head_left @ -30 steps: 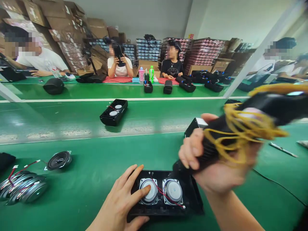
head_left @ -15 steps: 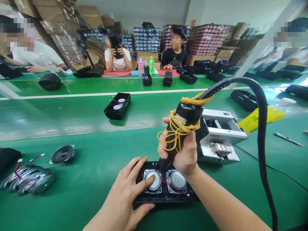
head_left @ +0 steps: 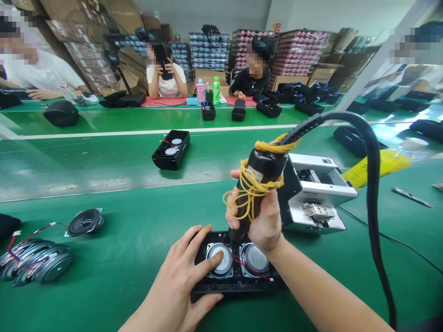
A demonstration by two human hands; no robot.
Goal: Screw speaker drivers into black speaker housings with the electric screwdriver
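Observation:
A black speaker housing [head_left: 238, 282] with two round silver drivers lies on the green bench in front of me. My left hand [head_left: 182, 281] rests on its left end, fingers spread, one fingertip on the left driver [head_left: 221, 259]. My right hand [head_left: 263, 221] is wrapped round a black electric screwdriver [head_left: 261, 177] bound with yellow rubber bands. The tool stands nearly upright, its tip down between the two drivers at the housing's far edge. A thick black cable [head_left: 372, 184] arches from its top to the right.
A white and black box-shaped device [head_left: 316, 193] stands right behind my right hand. Loose speaker drivers [head_left: 38, 265] with red wires lie at the left, one black driver [head_left: 86, 222] beside them. Another housing [head_left: 172, 150] sits on the belt. Several people sit across the line.
My right hand has swung the screwdriver from tilted far right to nearly upright over the housing. The view has shifted slightly. My left hand has stayed on the left driver.

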